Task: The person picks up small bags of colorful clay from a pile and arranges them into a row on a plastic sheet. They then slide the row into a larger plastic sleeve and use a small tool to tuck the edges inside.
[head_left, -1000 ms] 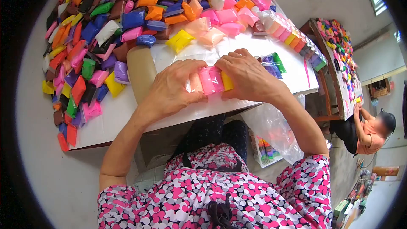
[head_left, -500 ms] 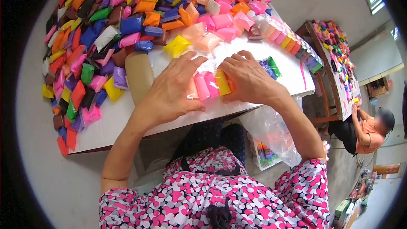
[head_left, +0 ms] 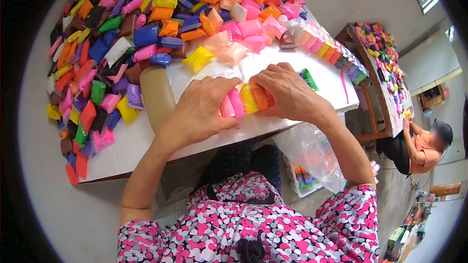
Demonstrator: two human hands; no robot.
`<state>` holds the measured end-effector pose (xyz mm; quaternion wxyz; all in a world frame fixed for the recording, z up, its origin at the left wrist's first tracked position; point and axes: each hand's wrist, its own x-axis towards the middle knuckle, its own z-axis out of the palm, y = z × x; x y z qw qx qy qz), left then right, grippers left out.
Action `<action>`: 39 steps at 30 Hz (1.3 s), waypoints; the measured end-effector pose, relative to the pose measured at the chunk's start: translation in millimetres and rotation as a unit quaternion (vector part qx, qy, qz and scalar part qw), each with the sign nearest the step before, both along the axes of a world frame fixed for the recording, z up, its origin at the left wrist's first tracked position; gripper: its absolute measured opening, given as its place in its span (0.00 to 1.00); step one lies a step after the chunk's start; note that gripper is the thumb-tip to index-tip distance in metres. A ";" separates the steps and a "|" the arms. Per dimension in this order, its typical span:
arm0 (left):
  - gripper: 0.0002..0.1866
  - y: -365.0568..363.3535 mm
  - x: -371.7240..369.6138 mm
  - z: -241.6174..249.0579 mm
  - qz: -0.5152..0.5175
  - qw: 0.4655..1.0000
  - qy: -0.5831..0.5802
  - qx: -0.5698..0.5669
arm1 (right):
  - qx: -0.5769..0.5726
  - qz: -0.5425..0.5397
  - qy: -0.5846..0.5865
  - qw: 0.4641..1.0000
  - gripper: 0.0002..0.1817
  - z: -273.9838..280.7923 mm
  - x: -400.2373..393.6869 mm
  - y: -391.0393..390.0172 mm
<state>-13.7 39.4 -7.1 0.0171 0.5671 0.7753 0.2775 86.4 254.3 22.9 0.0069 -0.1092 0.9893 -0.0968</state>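
A row of small soft packets (head_left: 247, 98), pink, yellow and orange, lies side by side near the table's front edge, seemingly in clear plastic. My left hand (head_left: 202, 104) curves around the row's left end, thumb toward me and fingers on the far side. At the right end my right hand (head_left: 291, 93) grips the orange packets, its fingertips bent over them. Both palms hide the row's ends. Just beyond my hands lie a loose yellow packet (head_left: 199, 59) and a peach packet (head_left: 233, 52). A green packet (head_left: 308, 80) shows behind my right hand.
A large heap of coloured packets (head_left: 146, 34) covers the table's far and left parts. A beige cylinder (head_left: 157, 95) stands left of my hands. Packed rows (head_left: 324, 48) lie at the right edge. Plastic bags (head_left: 317, 151) hang below. Another person (head_left: 424, 148) sits at a second table.
My right hand has shifted slightly right, so more orange shows at that end. My left hand now covers the peach end of the row. Less of the packets behind my right hand shows.
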 end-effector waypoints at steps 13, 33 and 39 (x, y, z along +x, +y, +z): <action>0.42 3.9 9.2 6.7 0.027 0.999 0.041 -0.009 | 0.037 -0.012 0.095 0.995 0.36 1.0 14.7 10.7; 0.32 13.7 9.6 -4.3 0.033 0.999 0.023 0.037 | -0.023 -0.009 0.049 0.998 0.22 -10.4 10.1 20.7; 0.30 17.2 10.9 0.0 0.048 0.998 0.020 0.026 | -0.018 -0.008 0.083 0.996 0.23 -15.2 6.4 21.4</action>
